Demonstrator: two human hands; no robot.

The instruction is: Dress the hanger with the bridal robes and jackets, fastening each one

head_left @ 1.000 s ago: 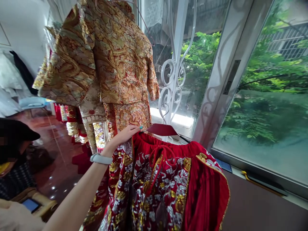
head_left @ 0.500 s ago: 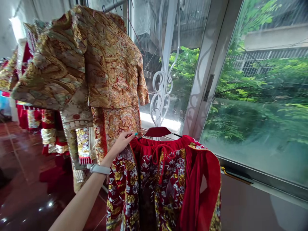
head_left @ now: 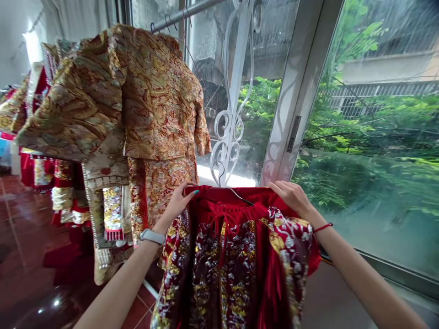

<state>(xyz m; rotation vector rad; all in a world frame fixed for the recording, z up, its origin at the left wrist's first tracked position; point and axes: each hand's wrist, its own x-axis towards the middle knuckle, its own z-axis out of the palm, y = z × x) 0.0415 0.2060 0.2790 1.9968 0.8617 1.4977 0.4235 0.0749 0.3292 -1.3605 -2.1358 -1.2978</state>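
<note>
My left hand (head_left: 179, 202) pinches one end of a red skirt's (head_left: 222, 265) waistband between thumb and fingers. My right hand (head_left: 292, 197) closes over the other end, fingers on top, its thumb hidden. The skirt, embroidered in silver and gold, hangs upright in front of me, its red drawstring (head_left: 224, 224) tied at the middle. A hanger hook (head_left: 221, 176) rises behind the waistband. To the left hangs a gold brocade jacket (head_left: 157, 105); to the right, a window (head_left: 370, 183) shows green leaves (head_left: 394, 119).
</note>
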